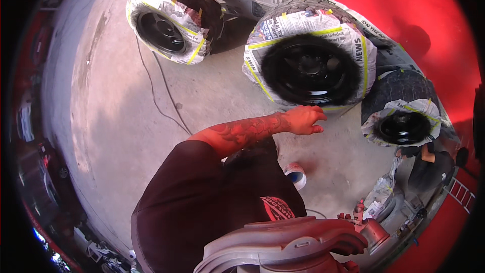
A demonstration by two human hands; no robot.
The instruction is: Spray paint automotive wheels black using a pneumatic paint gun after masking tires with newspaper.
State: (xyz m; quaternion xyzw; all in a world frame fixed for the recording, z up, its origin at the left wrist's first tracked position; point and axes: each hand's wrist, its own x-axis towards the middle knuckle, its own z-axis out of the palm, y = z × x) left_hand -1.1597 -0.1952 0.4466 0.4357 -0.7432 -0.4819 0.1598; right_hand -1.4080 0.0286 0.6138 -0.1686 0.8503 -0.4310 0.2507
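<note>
My left hand [305, 120], on a tattooed forearm, is open just below a large wheel. That tire is masked with newspaper [365, 60] and yellow tape around a glossy black rim [310, 71]. My right hand [347, 218], mostly hidden behind a grey mask-like item [283, 245] at the lower edge, seems closed on a metal spray gun with a cup [374, 235]. A smaller masked wheel [404, 126] stands at right, another [161, 33] at upper left.
A red wall [424, 10], partly covered in newspaper, runs behind the wheels. A cable [166, 106] crosses the concrete floor [111, 121]. A bucket [295, 176] stands below my hand. A ladder [459, 194] and clutter are at right, vehicles [50, 167] at far left.
</note>
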